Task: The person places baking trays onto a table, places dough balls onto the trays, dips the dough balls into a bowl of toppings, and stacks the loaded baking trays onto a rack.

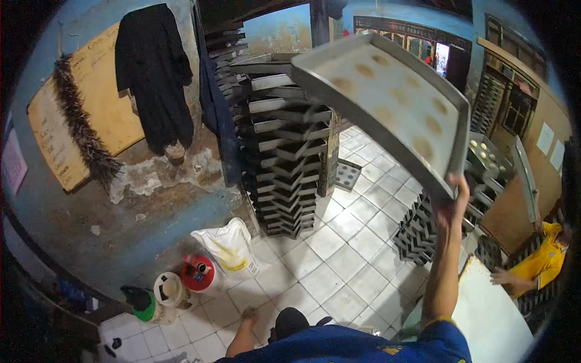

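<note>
My right hand (452, 202) grips one corner of a metal baking tray (399, 100), which is raised and tilted in front of me. The tray's flat inside shows several round brownish marks. Its far end is beside the top of a tall stack of similar trays (287, 157); whether the two touch, I cannot tell. My left hand (249, 314) hangs low over the tiled floor, and its fingers are too small and unclear to read.
A white sack (233, 248), a red-lidded bucket (198, 273), a white bucket (170, 290) and a green bucket (144, 305) line the left wall. Another person in a yellow shirt (538, 263) is at right, near a pale tabletop (490, 308). One tray (347, 175) lies on the floor.
</note>
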Motion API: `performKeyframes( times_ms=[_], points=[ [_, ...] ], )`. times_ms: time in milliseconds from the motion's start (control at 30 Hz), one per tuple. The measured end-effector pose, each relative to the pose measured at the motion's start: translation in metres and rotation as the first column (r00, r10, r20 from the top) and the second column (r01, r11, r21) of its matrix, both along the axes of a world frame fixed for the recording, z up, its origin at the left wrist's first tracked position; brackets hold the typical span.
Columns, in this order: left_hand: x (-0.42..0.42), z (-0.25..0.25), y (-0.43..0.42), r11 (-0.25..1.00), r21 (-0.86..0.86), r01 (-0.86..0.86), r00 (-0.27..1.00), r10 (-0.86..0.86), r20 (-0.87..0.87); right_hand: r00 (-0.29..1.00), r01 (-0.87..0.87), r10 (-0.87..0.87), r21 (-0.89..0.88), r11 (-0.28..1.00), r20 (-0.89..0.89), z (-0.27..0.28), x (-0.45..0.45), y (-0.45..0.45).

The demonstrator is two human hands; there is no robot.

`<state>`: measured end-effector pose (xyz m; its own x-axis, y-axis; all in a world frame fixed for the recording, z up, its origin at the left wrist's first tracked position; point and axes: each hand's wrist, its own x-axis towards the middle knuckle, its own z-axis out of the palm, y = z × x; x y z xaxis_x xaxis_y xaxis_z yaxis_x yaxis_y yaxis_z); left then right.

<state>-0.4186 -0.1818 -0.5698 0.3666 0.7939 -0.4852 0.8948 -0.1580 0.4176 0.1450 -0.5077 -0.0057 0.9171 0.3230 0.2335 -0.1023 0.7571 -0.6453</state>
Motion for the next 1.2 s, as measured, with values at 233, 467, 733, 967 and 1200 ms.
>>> performKeyframes(
  times_ms=[233,467,733,967,1200],
  points=[
    [-0.048,-0.026,0.026,0.728,-0.465,-0.504,0.821,0.571,0.005,0.918,-0.335,0.337,-0.044,0.941,0.210,0.202,0.147,0.406],
    [0.022,-0.028,0.119,0.556,-0.762,-0.332,0.298,0.828,0.475,0.995,-0.037,0.026,-0.119,0.992,-0.097,0.267,0.144,0.696],
    [0.092,-0.038,0.177,0.557,-0.773,-0.305,0.249,0.830,0.499,0.939,0.042,-0.136,-0.287,0.957,-0.316,0.236,0.125,0.839],
    [0.140,-0.024,0.258,0.644,-0.690,-0.330,0.661,0.680,0.318,0.618,-0.716,0.718,-0.150,0.682,0.319,0.189,0.089,0.683],
    [0.267,0.003,0.365,0.711,-0.673,-0.202,0.929,0.357,0.099,-0.055,-0.700,0.974,-0.704,0.118,0.219,-0.055,0.200,0.382]
  ],
)
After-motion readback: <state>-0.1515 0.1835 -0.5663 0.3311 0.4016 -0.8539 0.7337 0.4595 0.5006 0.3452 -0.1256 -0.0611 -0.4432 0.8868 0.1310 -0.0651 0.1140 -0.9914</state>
